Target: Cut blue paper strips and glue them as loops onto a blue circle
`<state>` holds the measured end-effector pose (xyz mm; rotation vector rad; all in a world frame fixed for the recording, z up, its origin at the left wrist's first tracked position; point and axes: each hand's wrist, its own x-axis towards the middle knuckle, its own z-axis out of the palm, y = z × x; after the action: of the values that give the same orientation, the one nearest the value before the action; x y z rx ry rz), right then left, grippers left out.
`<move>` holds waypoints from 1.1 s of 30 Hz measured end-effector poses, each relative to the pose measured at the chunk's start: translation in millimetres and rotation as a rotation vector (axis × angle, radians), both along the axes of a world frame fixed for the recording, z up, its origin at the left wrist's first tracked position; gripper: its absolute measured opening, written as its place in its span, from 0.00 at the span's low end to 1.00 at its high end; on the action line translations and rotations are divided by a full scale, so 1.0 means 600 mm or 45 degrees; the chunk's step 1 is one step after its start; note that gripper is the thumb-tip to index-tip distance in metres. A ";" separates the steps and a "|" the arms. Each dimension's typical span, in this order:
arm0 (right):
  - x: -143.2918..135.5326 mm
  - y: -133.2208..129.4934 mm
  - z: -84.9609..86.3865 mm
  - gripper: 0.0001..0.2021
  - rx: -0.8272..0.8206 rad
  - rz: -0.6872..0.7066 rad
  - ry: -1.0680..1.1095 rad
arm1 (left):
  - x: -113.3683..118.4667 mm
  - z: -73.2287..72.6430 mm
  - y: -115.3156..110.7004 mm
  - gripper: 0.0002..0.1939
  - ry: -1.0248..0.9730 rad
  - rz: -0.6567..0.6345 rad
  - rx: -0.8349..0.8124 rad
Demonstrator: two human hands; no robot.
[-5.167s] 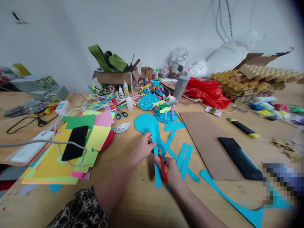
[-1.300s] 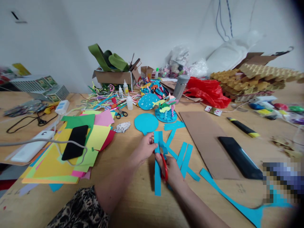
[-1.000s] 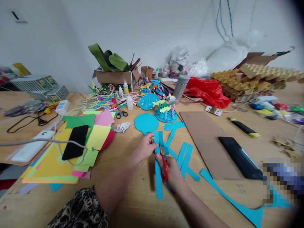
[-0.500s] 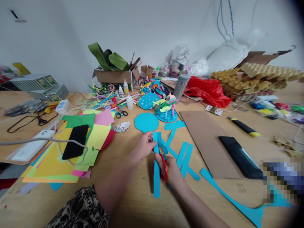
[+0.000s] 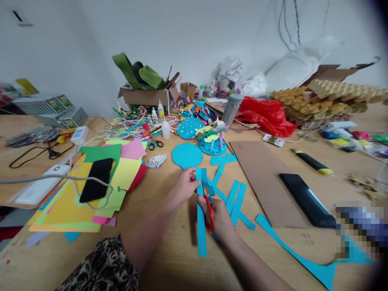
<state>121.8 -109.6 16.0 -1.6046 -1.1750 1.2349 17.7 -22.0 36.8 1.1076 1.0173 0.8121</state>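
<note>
Between my left thumb and fingers, my left hand (image 5: 185,186) pinches the upper part of a blue foam or paper strip (image 5: 201,230), whose lower end hangs towards me. My right hand (image 5: 220,218) is closed around red-handled scissors (image 5: 209,213); its thumb lies against the strip, and the blades are mostly hidden. A narrower blue piece curls off to the right of the strip's top. Just beyond my hands lies a plain blue disc (image 5: 187,155). Several cut blue strips (image 5: 235,202) are scattered to the right.
A decorated blue base (image 5: 212,145) with small coloured figures stands behind the disc. Coloured sheets (image 5: 63,210) with a black phone (image 5: 96,180) lie left. Brown cardboard (image 5: 260,178), a black device (image 5: 306,200) and a cutter knife (image 5: 312,161) lie right. A grey bottle (image 5: 232,109) stands behind.
The strip's lower end has swung slightly to the right and nearer to me. Both hands keep nearly the same place and grip.
</note>
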 end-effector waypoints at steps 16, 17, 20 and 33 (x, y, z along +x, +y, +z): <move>0.000 0.000 -0.003 0.28 0.017 -0.031 -0.028 | 0.003 -0.006 -0.002 0.18 -0.015 0.007 -0.030; 0.000 0.000 -0.003 0.28 0.023 -0.031 -0.025 | 0.003 -0.007 -0.001 0.18 -0.015 0.003 -0.031; 0.001 0.000 -0.003 0.28 0.029 -0.021 -0.016 | 0.002 -0.008 0.001 0.20 -0.025 -0.018 -0.035; -0.001 0.002 -0.007 0.28 -0.059 -0.012 0.011 | -0.001 0.000 0.001 0.21 0.032 -0.038 0.043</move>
<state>121.3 -108.6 11.6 -1.6351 -1.1401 1.2705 16.9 -21.2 37.0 1.1617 1.0086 0.7957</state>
